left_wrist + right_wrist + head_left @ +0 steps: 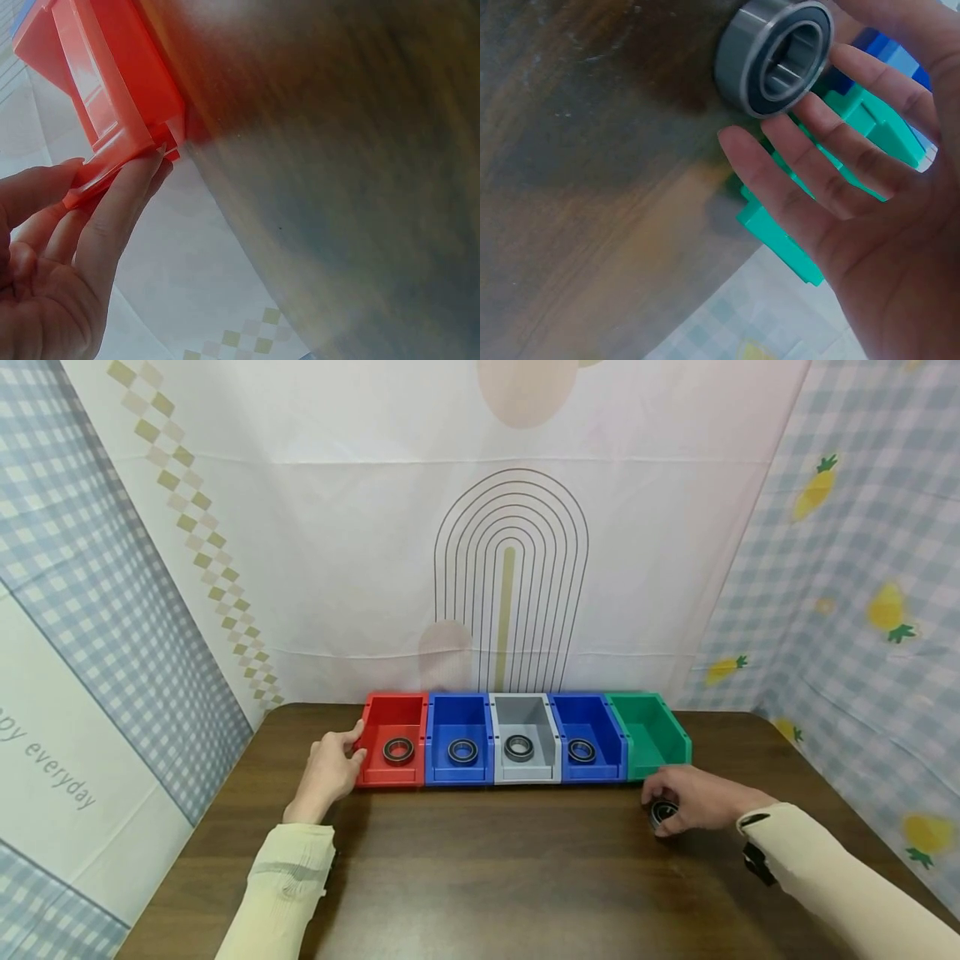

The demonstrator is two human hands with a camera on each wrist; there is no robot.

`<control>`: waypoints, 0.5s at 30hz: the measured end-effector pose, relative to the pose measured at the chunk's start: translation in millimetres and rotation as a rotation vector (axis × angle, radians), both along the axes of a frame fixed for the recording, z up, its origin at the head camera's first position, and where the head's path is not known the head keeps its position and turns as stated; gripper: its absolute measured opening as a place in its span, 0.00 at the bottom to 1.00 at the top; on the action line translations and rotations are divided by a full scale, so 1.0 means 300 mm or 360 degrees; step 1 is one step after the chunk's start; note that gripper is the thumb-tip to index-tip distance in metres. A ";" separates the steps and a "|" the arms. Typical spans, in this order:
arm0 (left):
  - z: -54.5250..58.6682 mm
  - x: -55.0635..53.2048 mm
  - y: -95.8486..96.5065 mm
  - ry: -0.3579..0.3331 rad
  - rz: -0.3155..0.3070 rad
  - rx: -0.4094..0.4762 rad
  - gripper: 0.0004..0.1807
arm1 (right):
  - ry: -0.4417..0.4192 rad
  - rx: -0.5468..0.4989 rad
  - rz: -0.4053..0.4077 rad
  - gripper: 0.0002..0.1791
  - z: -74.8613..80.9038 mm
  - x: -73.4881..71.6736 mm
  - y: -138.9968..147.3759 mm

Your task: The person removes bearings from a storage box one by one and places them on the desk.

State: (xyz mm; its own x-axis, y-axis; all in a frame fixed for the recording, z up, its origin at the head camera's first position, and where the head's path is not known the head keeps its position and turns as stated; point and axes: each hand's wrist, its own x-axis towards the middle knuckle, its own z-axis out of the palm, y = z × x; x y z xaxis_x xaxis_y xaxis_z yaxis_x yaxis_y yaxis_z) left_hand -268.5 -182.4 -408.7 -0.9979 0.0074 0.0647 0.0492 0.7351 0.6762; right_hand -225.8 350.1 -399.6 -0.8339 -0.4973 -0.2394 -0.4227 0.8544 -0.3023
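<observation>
In the head view, my left hand (328, 770) is at the left side of the red bin (393, 710). The left wrist view shows its thumb over the bin's rim and the fingers against the outer wall, gripping it. My right hand (697, 797) holds a ball bearing (663, 812) between thumb and fingers, just in front of the green bin (652, 735). In the right wrist view the bearing (776, 56) is a steel ring with a dark seal, close above or on the table; which one I cannot tell.
Between the red and green bins stand a blue bin (457, 714), a grey bin (521, 714) and another blue bin (581, 714), side by side. One bearing lies in each bin except the green one. The brown table (487, 877) meets a hanging cloth (352, 568) behind.
</observation>
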 end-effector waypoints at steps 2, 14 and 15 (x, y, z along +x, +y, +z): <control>0.001 0.000 0.000 -0.0006 -0.0001 0.0006 0.30 | -0.0002 0.0013 -0.0023 0.20 0.011 -0.008 -0.007; 0.000 -0.007 -0.004 0.0036 -0.0010 -0.0021 0.30 | 0.0050 -0.0004 -0.0031 0.17 0.096 -0.062 -0.030; 0.000 -0.007 -0.003 0.0033 -0.0011 -0.0021 0.30 | 0.0057 -0.0009 -0.0034 0.17 0.104 -0.067 -0.031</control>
